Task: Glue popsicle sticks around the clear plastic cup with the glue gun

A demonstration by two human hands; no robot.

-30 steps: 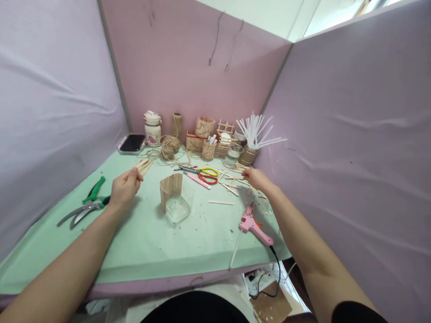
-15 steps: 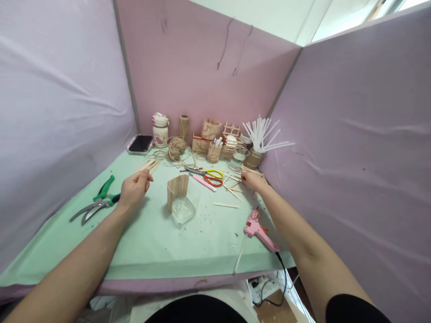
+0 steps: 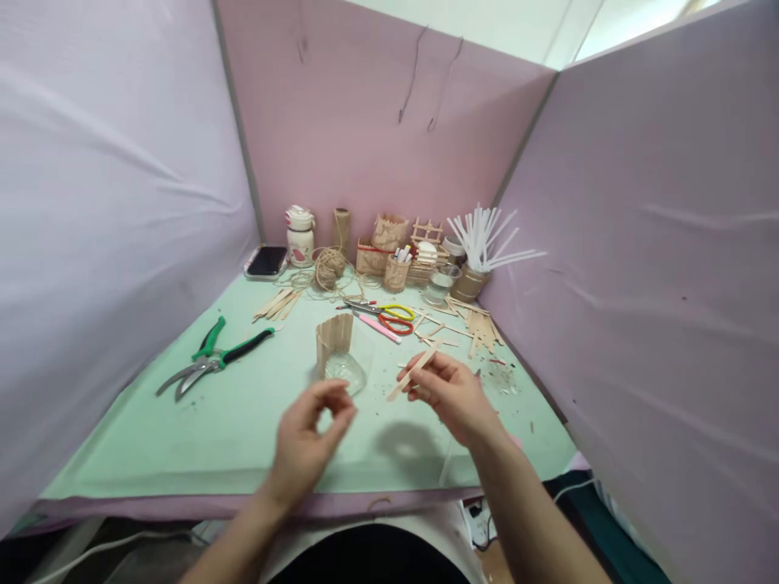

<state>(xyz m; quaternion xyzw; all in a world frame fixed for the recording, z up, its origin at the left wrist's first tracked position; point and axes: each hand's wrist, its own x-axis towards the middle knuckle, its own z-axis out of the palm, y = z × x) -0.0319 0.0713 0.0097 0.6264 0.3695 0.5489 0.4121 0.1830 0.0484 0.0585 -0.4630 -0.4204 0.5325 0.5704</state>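
Note:
My right hand pinches a popsicle stick above the front of the table, with the stick slanting up to the right. My left hand is in front of the clear plastic container, its fingers curved and apart with nothing between them. Wooden sticks line the back left side of that clear container. My right hand and forearm hide most of the pink glue gun.
Green-handled pruning shears lie at left, below a small pile of popsicle sticks. Scissors and a pink pen-like tool lie mid-table. More sticks lie at right. Twine, a bottle and a cup of glue sticks stand behind.
Both hands have come back toward the table's front and middle. My left hand has left the stick pile at left; my right hand now holds up a popsicle stick.

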